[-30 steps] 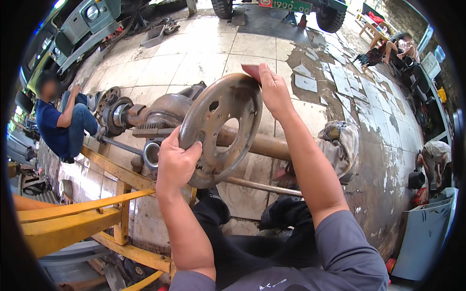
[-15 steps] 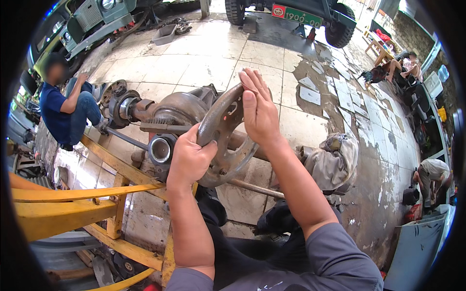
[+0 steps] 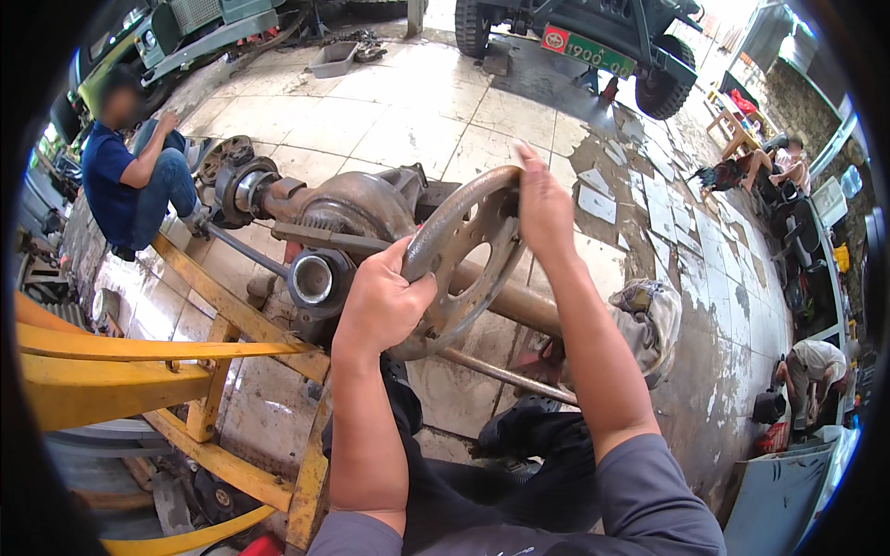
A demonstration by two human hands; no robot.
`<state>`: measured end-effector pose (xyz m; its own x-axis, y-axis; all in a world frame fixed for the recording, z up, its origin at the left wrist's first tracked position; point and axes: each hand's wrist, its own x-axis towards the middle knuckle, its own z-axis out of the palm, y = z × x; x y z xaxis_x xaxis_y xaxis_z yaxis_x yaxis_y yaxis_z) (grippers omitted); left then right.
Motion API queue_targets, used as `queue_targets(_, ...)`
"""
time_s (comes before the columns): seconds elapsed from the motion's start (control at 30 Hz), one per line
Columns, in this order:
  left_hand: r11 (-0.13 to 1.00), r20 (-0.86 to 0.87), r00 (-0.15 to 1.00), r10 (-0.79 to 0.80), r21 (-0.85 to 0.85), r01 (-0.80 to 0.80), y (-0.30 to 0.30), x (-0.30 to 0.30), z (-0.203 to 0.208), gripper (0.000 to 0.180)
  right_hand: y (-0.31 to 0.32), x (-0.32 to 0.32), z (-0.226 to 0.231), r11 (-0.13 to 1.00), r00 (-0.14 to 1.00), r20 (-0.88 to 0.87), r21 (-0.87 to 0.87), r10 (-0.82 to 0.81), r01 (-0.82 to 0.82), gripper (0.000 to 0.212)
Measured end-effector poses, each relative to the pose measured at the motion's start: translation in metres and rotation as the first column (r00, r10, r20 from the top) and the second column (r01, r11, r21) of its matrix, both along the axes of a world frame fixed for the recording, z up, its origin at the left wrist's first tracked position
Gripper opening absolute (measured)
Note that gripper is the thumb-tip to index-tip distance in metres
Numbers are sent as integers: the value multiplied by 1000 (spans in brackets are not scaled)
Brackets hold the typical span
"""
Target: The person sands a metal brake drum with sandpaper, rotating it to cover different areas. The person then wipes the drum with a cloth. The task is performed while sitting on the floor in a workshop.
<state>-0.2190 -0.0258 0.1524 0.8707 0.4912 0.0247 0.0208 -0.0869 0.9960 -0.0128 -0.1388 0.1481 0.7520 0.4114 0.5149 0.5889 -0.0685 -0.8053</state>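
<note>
A brown, dished round metal plate (image 3: 451, 250) with several holes stands tilted on edge in front of me. My left hand (image 3: 385, 296) is closed on its near left rim, the thumb pressed over the edge onto the face. Against the far right rim lies my right hand (image 3: 547, 208), fingers stretched upward and blurred by motion, with the palm side toward the plate. Beyond the plate is a rusty axle with a bulging differential housing (image 3: 357, 206). Its tube (image 3: 519, 301) runs behind my right forearm, and a thick metal ring (image 3: 315, 281) sits beside my left hand.
A yellow metal frame (image 3: 120, 394) fills the lower left. A grimy cloth (image 3: 644, 324) drapes over the axle's right end. At left a person in blue (image 3: 120, 176) crouches near a hub. A vehicle (image 3: 593, 37) stands ahead, and broken tiles (image 3: 598, 199) lie at the right.
The right hand has shifted on the rim and turned, now seen more edge-on and blurred. The plate has tilted so more of its holed face shows. The left hand keeps its grip.
</note>
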Motion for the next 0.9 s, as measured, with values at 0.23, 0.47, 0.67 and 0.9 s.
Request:
queue_targets(0.23, 999, 0, 1000, -1, 51, 1, 1, -2, -4, 34, -5, -47, 34, 923, 669, 651, -355, 358, -148, 37)
queue_targets(0.47, 1000, 15, 1000, -20, 23, 20, -4, 0, 2, 34, -23, 10, 41, 902, 978, -204, -414, 39, -122, 44)
queue_targets(0.67, 999, -17, 1000, 8, 49, -7, 0, -3, -4, 36, -10, -22, 42, 907, 793, 468, -343, 391, -245, 49)
queue_targets(0.9, 1000, 51, 998, 23, -15, -22, -12, 3, 6, 34, -37, 49, -21, 985, 923, -383, -147, 28, -91, 55)
